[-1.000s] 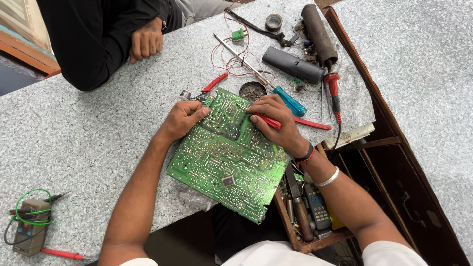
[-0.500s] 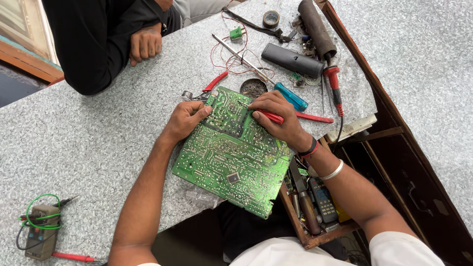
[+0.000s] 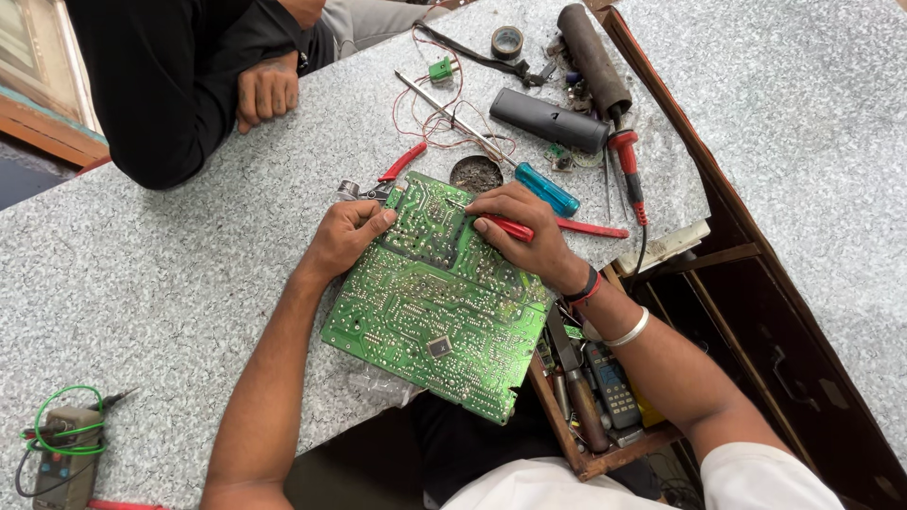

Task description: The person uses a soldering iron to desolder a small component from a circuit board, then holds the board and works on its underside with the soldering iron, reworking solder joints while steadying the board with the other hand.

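**Working the green board with a red tool**

Holding the green circuit board point(image 3: 439, 297) by its upper left edge, our left hand point(image 3: 348, 236) has its fingers curled over the rim and the thumb pressed on the solder side. The board lies tilted across the near edge of the speckled grey table point(image 3: 142, 283), its lower corner hanging past the table's edge over our lap. Our right hand point(image 3: 524, 231) is closed around a slim red-handled tool point(image 3: 557, 227), pinched between thumb and fingertips, and its tip meets the board near the top edge; the red handle sticks out to the right, behind the hand.

Just beyond the board we see a small round tin point(image 3: 475, 173), a blue-handled screwdriver point(image 3: 546, 189) and red-handled pliers point(image 3: 383, 181), the pliers touching the board's top left corner. Farther back lie a dark grey cylindrical case point(image 3: 548, 120) and a roll of tape point(image 3: 507, 42). An open wooden drawer point(image 3: 605, 453) by our right forearm holds more tools. Another person's hand point(image 3: 267, 93) rests on the table's far side, well apart from ours.
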The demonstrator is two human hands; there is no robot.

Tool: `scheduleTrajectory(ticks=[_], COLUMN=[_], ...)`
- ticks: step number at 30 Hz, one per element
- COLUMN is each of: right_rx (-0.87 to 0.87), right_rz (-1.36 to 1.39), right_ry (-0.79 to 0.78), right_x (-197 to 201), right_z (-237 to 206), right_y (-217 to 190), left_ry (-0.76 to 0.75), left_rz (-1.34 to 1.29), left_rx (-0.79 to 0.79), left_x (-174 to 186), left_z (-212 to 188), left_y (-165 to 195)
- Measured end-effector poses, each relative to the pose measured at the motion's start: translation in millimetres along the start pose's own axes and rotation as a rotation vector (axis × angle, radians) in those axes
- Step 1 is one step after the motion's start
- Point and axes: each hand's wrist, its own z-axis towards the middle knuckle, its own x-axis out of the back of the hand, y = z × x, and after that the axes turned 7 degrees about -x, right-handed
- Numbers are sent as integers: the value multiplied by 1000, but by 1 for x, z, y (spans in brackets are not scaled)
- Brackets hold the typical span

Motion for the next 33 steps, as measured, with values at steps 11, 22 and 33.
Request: scheduleTrajectory(ticks=[11, 22, 33], right_rx=[-18, -16, -13], right_rz=[16, 32, 17], right_ry=[-5, -12, 5], right_x=[0, -1, 1], right_z=[-2, -2, -2], right_y=[3, 3, 4], left_ry=[-8, -5, 5], left_rz=[-12, -9, 75], left_rx=[9, 2, -7], left_x=[0, -1, -2], left_z=[0, 0, 3], left_y=[4, 4, 6])
